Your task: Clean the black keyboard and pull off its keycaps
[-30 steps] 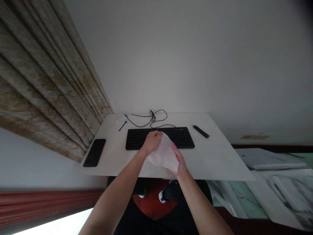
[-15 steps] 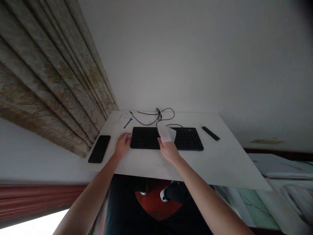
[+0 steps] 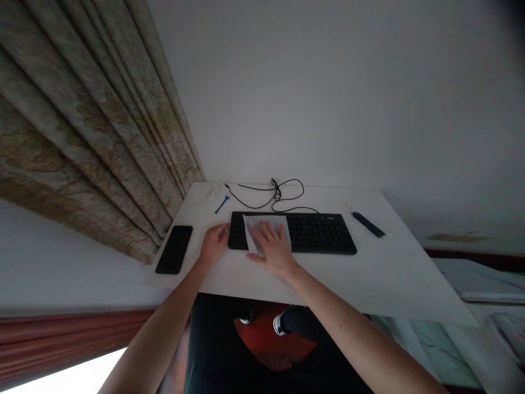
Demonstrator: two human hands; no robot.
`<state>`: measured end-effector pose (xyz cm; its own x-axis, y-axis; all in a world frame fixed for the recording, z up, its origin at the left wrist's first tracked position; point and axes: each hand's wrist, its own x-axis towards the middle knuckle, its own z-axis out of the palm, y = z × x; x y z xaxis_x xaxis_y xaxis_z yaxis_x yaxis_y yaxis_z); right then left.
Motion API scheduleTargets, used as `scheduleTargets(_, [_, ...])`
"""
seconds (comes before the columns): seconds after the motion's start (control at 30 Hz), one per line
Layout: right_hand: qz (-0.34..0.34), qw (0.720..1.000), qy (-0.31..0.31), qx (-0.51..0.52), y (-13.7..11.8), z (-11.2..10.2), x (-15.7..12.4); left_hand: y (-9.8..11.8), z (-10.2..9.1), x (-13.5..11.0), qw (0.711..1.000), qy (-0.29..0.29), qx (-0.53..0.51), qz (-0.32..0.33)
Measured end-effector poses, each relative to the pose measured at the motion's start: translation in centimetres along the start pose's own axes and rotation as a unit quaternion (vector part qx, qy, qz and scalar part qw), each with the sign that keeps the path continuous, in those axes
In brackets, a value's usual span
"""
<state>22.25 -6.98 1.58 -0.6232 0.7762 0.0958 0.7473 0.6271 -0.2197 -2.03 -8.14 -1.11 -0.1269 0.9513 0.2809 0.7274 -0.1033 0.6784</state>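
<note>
A black keyboard (image 3: 320, 232) lies across the white table. Spread over its left half is a thin white wipe (image 3: 255, 223), possibly a tissue. My right hand (image 3: 273, 249) rests flat on the wipe with its fingers apart, pressing it against the keys. At the keyboard's left end, my left hand (image 3: 214, 243) has its fingers bent and closed on the edge, though its fingertips are partly hidden. The keys under the wipe and palm cannot be made out clearly.
A black phone (image 3: 174, 249) lies at the left, a small blue tool (image 3: 222, 204) behind my left hand. The keyboard's black cable (image 3: 277, 192) is looped near the wall. A dark strip (image 3: 368, 224) lies to the right. A patterned curtain (image 3: 123, 131) hangs beside the table.
My right hand has gone from holding the folded wipe up over the keyboard to lying spread on it, the wipe now opened flat. The left fingers have bent more. The view has shifted slightly.
</note>
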Motion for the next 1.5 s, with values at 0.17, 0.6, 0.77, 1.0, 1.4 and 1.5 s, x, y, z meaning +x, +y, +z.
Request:
scheduleTargets(0.17, [0.030,0.999,0.019,0.003,-1.8,1.3,0.8,-0.3,0.3,0.1,0.999,-0.004,0.022,0.024])
scheduleTargets(0.6, [-0.051,0.997,-0.027,0.041,-2.7,1.2,5.8,-0.2,-0.9,-0.5,0.984,-0.139,0.071,0.082])
scheduleTargets(0.77, [-0.007,0.999,-0.013,0.032,-2.5,1.2,6.2,0.3,-0.2,-1.3,0.985,-0.125,0.098,0.073])
scheduleTargets(1.0, [-0.077,0.996,-0.031,0.041,-2.6,1.1,7.1,0.5,0.0,-1.8,0.991,-0.087,0.084,0.058])
scheduleTargets(1.4, [-0.065,0.996,-0.033,0.043,-1.7,1.0,7.5,0.9,-0.1,-2.1,0.993,-0.079,0.082,0.031])
scheduleTargets(1.5, [-0.036,0.998,-0.029,0.037,-0.4,0.6,7.1,1.4,-0.3,-2.0,0.992,-0.083,0.083,0.046])
